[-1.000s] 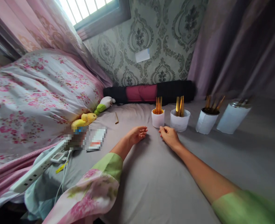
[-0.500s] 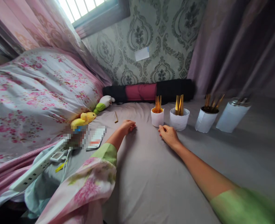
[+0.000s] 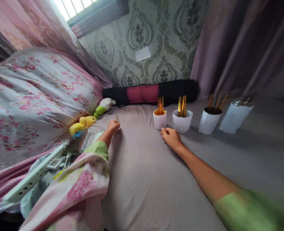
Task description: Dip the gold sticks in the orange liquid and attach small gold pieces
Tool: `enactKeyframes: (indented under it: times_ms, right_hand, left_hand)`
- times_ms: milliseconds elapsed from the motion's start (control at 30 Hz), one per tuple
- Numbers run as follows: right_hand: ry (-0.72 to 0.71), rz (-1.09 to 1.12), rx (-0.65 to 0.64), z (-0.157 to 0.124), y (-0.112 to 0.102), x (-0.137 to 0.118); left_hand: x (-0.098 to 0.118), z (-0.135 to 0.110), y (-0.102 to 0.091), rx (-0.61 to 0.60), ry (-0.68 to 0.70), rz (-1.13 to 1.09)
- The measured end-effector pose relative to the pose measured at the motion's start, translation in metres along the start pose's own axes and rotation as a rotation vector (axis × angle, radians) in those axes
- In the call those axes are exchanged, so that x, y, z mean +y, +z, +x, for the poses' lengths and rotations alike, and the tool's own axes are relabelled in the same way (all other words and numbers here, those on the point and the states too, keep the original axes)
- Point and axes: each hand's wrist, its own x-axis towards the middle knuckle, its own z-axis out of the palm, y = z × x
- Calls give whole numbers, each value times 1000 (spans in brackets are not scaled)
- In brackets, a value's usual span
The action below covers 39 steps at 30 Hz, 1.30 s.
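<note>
My left hand [image 3: 113, 126] reaches far left over the grey bedsheet [image 3: 146, 179], fingers curled around a short wooden stick [image 3: 117, 117] whose tip pokes out above the knuckles. My right hand [image 3: 171, 138] rests on the sheet with fingers loosely curled and nothing visible in them. It lies just in front of a white cup of orange sticks [image 3: 159, 120] and a white cup of yellow sticks [image 3: 181, 121]. Further right stand a white cup of dark sticks [image 3: 208, 122] and a paper-wrapped jar [image 3: 235, 116].
A floral quilt [image 3: 36, 96] is piled at the left, with a yellow plush toy [image 3: 83, 123] and a white-green one [image 3: 104, 106] at its foot. A black and pink bolster [image 3: 151, 93] lies along the wall. A white power strip [image 3: 31, 181] lies at the bed's left edge.
My left hand slid left across the sheet from near the cups to the lone stick and closed on it. My right hand stayed put. The view drifted slightly rightward.
</note>
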Motion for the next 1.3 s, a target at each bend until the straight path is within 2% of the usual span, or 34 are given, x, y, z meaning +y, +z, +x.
enactKeyframes:
  times_ms: [200, 467, 867, 1300]
  right_hand:
    - [-9, -10, 6, 0, 0, -1]
    - [-2, -10, 5, -1, 0, 0]
    - [8, -28, -11, -2, -2, -4]
    - [21, -45, 1, -1, 0, -3]
  left_hand:
    - [-12, 16, -12, 60, 0, 113]
    - [-11, 22, -17, 81, 32, 218]
    - [-5, 31, -4, 69, 88, 243]
    - [-8, 44, 6, 63, 74, 249]
